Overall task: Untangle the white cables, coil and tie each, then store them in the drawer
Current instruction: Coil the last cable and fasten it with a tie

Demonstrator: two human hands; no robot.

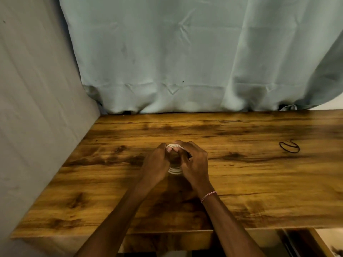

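Head cam: L hand (pixel 155 164) & R hand (pixel 194 164) both curled round white cable coil (pixel 175 170) over wooden desk (pixel 259 175).

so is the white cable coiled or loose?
Coiled: the white cable shows as stacked loops gripped between the left hand and right hand. Tied or not, cannot tell.

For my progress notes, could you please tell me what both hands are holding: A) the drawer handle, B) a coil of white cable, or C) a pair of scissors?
B: the left hand and right hand both grip the coil of white cable.
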